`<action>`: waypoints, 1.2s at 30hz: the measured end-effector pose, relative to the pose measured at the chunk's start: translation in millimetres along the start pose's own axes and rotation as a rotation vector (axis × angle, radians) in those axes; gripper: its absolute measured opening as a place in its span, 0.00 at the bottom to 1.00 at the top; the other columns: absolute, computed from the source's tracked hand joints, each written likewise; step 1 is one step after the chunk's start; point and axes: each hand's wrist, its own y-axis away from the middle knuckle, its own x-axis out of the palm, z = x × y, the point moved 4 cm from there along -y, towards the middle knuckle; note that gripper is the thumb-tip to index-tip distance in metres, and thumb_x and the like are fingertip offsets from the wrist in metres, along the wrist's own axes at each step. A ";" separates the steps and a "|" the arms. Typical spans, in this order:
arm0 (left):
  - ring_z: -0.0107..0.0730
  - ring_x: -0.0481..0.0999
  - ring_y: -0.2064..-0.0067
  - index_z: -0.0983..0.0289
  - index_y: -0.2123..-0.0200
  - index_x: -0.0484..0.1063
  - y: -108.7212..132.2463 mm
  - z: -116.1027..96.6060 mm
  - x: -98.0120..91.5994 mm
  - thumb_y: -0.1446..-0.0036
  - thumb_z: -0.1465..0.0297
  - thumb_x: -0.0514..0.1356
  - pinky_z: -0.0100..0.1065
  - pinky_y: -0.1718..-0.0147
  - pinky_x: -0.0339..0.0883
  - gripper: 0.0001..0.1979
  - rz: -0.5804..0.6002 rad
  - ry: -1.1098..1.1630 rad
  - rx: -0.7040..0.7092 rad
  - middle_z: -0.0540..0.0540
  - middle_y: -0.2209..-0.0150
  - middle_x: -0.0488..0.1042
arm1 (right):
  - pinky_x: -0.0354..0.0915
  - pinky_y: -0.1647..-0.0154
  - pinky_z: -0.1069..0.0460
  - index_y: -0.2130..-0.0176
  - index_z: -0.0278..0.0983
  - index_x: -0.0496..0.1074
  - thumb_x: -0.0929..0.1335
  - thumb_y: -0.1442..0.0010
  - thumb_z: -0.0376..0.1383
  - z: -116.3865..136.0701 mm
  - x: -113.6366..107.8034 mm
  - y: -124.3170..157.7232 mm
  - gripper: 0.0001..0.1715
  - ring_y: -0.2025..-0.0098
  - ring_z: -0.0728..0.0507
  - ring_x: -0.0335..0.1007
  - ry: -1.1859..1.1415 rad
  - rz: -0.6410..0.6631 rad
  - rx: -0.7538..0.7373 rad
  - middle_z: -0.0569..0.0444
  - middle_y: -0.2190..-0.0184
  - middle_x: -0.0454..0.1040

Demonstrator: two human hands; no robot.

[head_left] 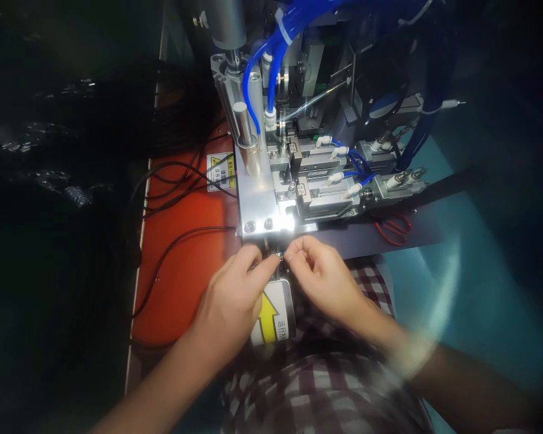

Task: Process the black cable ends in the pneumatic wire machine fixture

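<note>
Just in front of the metal machine [260, 205], my left hand [238, 289] and my right hand [321, 274] come close together with fingertips pinched. Between them shows a tiny bluish part [280, 256], too small to name. The left thumb and index finger close at its left side, and the right thumb and index finger meet at its right. Whether one hand or both grip it is hard to make out. Below the fingers lies a white label [276, 325] with a yellow arrow, partly covered by my left hand.
Pneumatic slides with white fittings [335, 178] and blue hoses [276, 66] fill the machine's right side. Black cables [176, 247] cross the orange surface [185, 289] at left. Red-handled scissors or pliers [393, 229] lie at right. A yellow warning label [221, 172] is on the left.
</note>
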 end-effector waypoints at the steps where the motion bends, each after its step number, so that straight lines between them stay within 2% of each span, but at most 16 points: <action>1: 0.29 0.71 0.68 0.68 0.56 0.73 -0.4 -0.7 -0.2 0.44 0.84 0.50 0.28 0.71 0.70 0.18 0.004 -0.013 -0.001 0.56 0.68 0.69 | 0.53 0.78 0.55 0.70 0.37 0.65 0.63 0.38 0.35 1.0 -0.8 0.4 0.08 0.79 0.51 0.54 0.022 -0.007 -0.015 0.62 0.82 0.59; 14: 0.29 0.70 0.69 0.68 0.57 0.73 0.5 0.8 -0.1 0.43 0.83 0.50 0.28 0.72 0.69 0.16 -0.021 -0.018 0.010 0.55 0.69 0.68 | 0.51 0.78 0.55 0.69 0.37 0.64 0.62 0.37 0.34 6.3 -1.7 -1.2 0.07 0.80 0.52 0.55 0.035 0.050 -0.121 0.63 0.82 0.59; 18: 0.29 0.70 0.69 0.68 0.57 0.74 -0.2 0.1 -0.7 0.43 0.83 0.51 0.28 0.72 0.68 0.16 -0.022 -0.007 0.000 0.55 0.69 0.68 | 0.51 0.78 0.54 0.69 0.37 0.64 0.62 0.38 0.33 7.6 -3.0 -0.2 0.07 0.80 0.52 0.53 0.064 0.028 -0.127 0.63 0.82 0.59; 22: 0.29 0.70 0.69 0.69 0.57 0.74 -0.2 0.3 -0.9 0.43 0.83 0.51 0.28 0.72 0.68 0.15 -0.020 0.002 -0.008 0.55 0.68 0.68 | 0.51 0.79 0.55 0.70 0.37 0.64 0.63 0.38 0.34 1.9 -1.4 -0.3 0.08 0.80 0.52 0.53 0.038 0.016 -0.058 0.63 0.82 0.58; 30: 0.29 0.70 0.68 0.69 0.57 0.74 1.6 1.7 -0.7 0.43 0.82 0.53 0.28 0.71 0.68 0.14 -0.011 0.033 -0.020 0.55 0.68 0.68 | 0.51 0.81 0.56 0.70 0.36 0.65 0.64 0.40 0.39 -11.2 7.0 -2.7 0.09 0.81 0.52 0.51 -0.254 0.067 0.181 0.63 0.82 0.57; 36: 0.28 0.70 0.67 0.68 0.56 0.74 2.2 3.5 -0.1 0.42 0.82 0.53 0.28 0.69 0.68 0.14 -0.019 0.050 -0.034 0.54 0.67 0.69 | 0.51 0.80 0.56 0.69 0.36 0.66 0.65 0.40 0.40 -12.0 6.9 -0.8 0.10 0.80 0.53 0.52 -0.293 0.070 0.213 0.63 0.81 0.58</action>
